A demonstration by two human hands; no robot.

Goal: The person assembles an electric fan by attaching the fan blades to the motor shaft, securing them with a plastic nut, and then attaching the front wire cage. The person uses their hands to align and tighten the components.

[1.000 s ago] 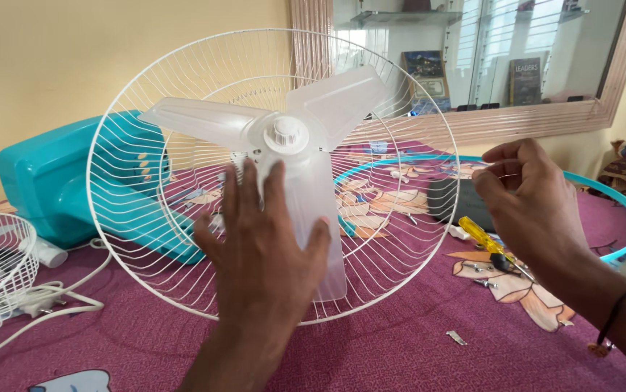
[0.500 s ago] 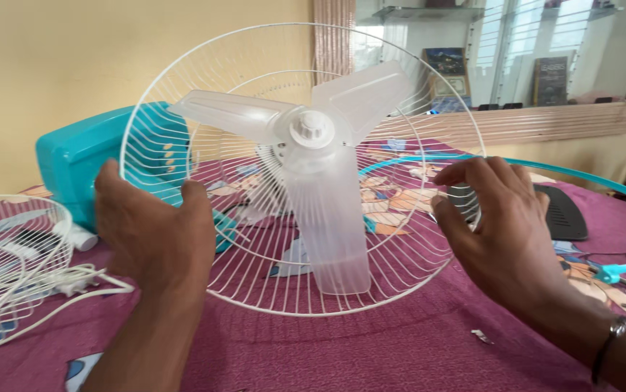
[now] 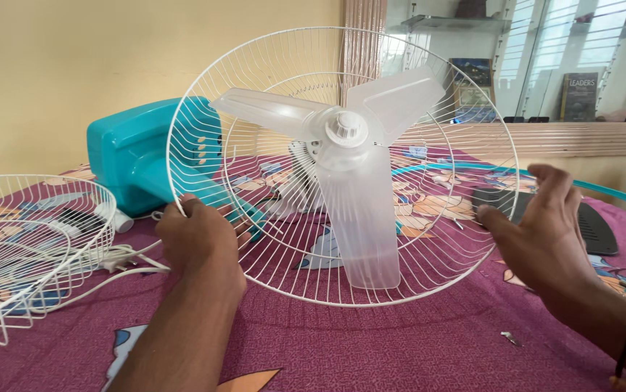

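**One head-worn view, looking forward and down**

The single camera is sitting on the person's head — looking slightly down across the bed (image 3: 400, 348) toward the wall (image 3: 73, 65), close enough that the fan guard (image 3: 269, 268) is filling mid-frame.

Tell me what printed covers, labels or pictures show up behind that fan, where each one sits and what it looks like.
Dark book or card: upright on the ledge at the far right, behind glass; upright rectangle, dark grey-green cover with pale lettering.
Framed picture or cover: on the same ledge, seen through the white fan guard; rectangle, dark blue and green scene.
No packages, signs or screens that I can make out.
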